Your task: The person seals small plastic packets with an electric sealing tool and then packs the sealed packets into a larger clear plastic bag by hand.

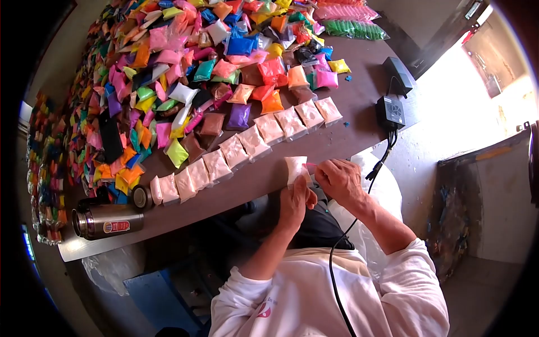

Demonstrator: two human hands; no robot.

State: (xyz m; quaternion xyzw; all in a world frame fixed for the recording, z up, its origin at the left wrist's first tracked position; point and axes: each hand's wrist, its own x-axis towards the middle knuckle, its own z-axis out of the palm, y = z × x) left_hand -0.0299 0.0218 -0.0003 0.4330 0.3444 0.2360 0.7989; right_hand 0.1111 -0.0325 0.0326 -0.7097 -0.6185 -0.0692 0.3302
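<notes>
My left hand [295, 203] grips a small pale pink packet [294, 167] by its lower part, just off the table's near edge. Close beside it, my right hand [341, 181] has its fingers curled in a pinch at the packet's right side. A thin bit of pink shows between these fingers and the packet, too small to name. Beyond both hands, a slanting row of several pale peach packets [269, 129] lies on the brown table [368, 67].
Behind the row spreads a large heap of bright packets [163, 78]. A steel flask [106, 221] lies on its side at the table's left corner, its lid [141, 196] beside it. To the right, a black box with cables [391, 112] stands near the edge.
</notes>
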